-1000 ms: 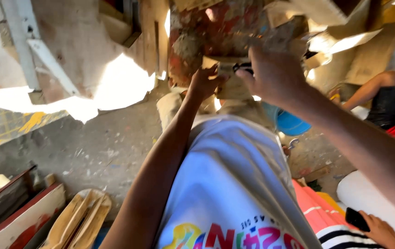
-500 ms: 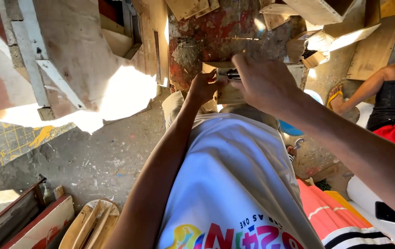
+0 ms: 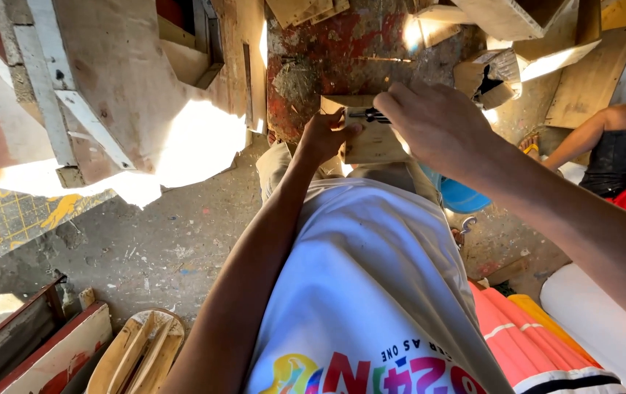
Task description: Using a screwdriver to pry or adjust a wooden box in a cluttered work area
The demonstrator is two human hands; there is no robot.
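The small wooden block [image 3: 371, 138] is kept against the worn red bench [image 3: 342, 51], pinched by the left hand [image 3: 327, 135]. A dark tool [image 3: 368, 114], mostly hidden, is gripped in the right hand [image 3: 437, 124]. A yellow printed sheet [image 3: 6, 226] is cut off at left.

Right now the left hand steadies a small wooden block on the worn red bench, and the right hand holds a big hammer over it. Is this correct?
Not quite. In the head view the right hand holds a slim dark tool, not a hammer. The left hand does steady the wooden block at the red bench.
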